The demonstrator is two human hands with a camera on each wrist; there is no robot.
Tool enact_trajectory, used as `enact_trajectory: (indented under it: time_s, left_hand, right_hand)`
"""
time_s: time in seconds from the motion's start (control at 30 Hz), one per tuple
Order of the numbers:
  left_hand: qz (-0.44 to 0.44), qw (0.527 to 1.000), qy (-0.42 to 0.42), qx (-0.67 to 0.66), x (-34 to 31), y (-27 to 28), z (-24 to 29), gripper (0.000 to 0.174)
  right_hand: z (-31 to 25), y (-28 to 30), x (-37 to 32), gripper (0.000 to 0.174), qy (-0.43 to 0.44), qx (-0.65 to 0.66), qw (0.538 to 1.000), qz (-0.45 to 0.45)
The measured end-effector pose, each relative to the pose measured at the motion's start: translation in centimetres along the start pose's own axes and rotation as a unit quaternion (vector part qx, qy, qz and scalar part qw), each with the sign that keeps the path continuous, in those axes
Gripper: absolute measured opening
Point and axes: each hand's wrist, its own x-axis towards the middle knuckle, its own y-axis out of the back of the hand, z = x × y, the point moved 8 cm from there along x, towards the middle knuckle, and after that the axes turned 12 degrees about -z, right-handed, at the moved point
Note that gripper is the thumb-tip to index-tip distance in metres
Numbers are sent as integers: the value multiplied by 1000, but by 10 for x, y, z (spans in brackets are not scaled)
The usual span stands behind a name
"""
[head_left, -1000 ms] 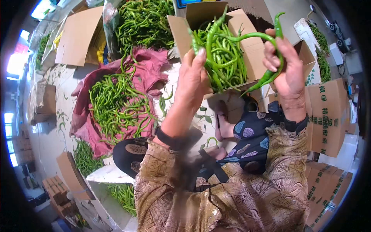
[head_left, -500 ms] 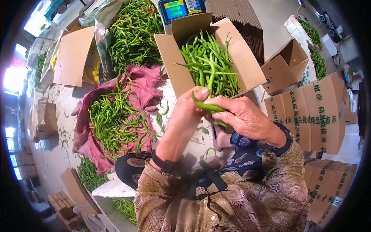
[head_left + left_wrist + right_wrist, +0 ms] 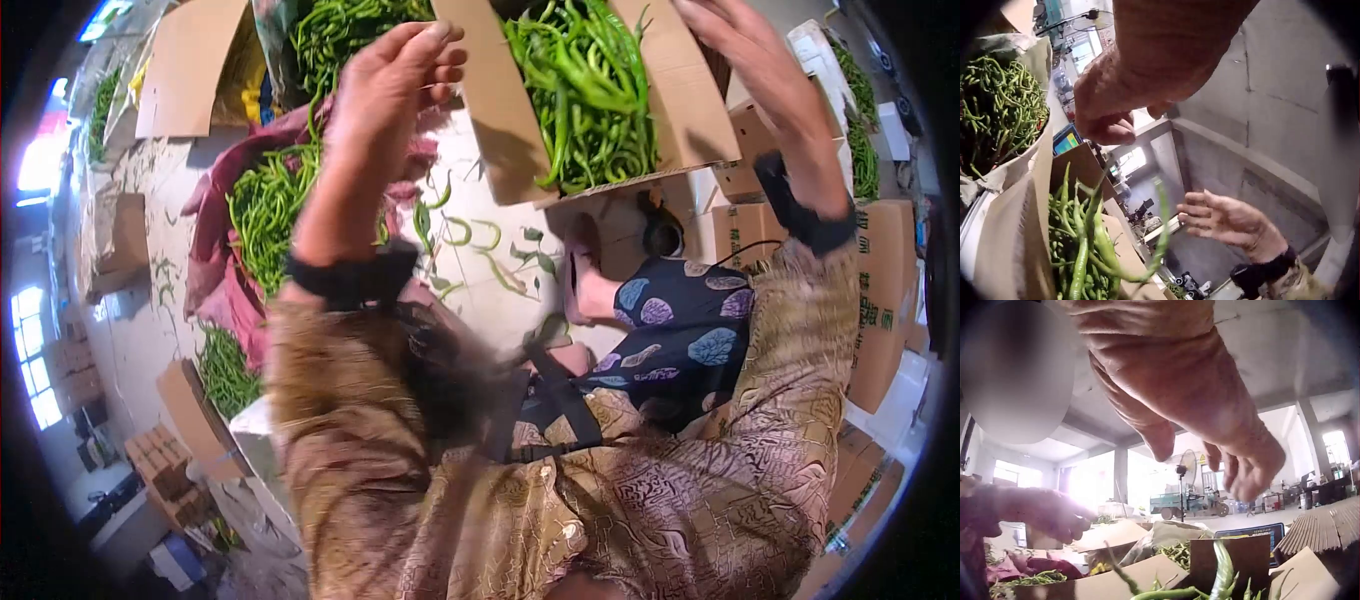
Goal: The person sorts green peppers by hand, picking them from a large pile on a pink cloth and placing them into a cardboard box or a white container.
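Observation:
Over the left flap of the cardboard box [image 3: 505,140] hovers my left hand [image 3: 385,85], its fingers loosely bent and holding nothing. My right hand [image 3: 1229,222] is beyond the box's right side, fingers spread and empty in the left wrist view; the head view crops part of it at the top edge. Between the hands, long green chili peppers [image 3: 600,110] fill the box. One long curved pepper [image 3: 1161,231] rises above the others in the left wrist view, slightly blurred.
A pink cloth [image 3: 215,240] with a heap of peppers [image 3: 265,215] lies on the floor at left. Loose peppers and leaves [image 3: 530,255] are scattered before the box. Printed cartons [image 3: 880,290] stand at right. A scale display [image 3: 1254,540] is behind the box.
Half a second ago both hands held peppers together in front of the box. Now the hands have let go and moved apart, left and right, and the peppers lie on the pile.

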Motion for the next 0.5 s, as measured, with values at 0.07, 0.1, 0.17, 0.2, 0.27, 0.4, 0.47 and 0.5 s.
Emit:
enact_trajectory:
  time_s: [0.07,0.1,0.17,0.2,0.27,0.4,0.47,0.5]
  left_hand:
    - [-85,988,74,107,-29,29,5,35]
    - [-78,970,111,202,-45,46,12,34]
    - [-112,922,155,337,-72,79,16,36]
    - [-97,917,188,337,-87,97,10,32]
    - [-70,921,226,309,-108,143,-37,30]
    - [-66,907,228,349,-152,171,-190,24]
    - [-63,884,249,392,-168,163,-262,21]
    - [-38,891,238,385,-169,158,-282,22]
  right_hand:
    - [-7,-21,-31,33,6,-69,993,-100]
    - [-8,-44,-48,30,-50,-36,981,-185]
    - [-5,-93,-81,29,-110,-10,941,-319]
    - [10,-120,-94,29,-115,-17,922,-369]
    - [52,-167,-121,31,-184,-15,867,-463]
    - [128,-246,-136,27,-202,-148,809,-531]
    - [169,-279,-141,24,-180,-158,830,-505]
    - [192,-291,-140,22,-157,-167,854,-468]
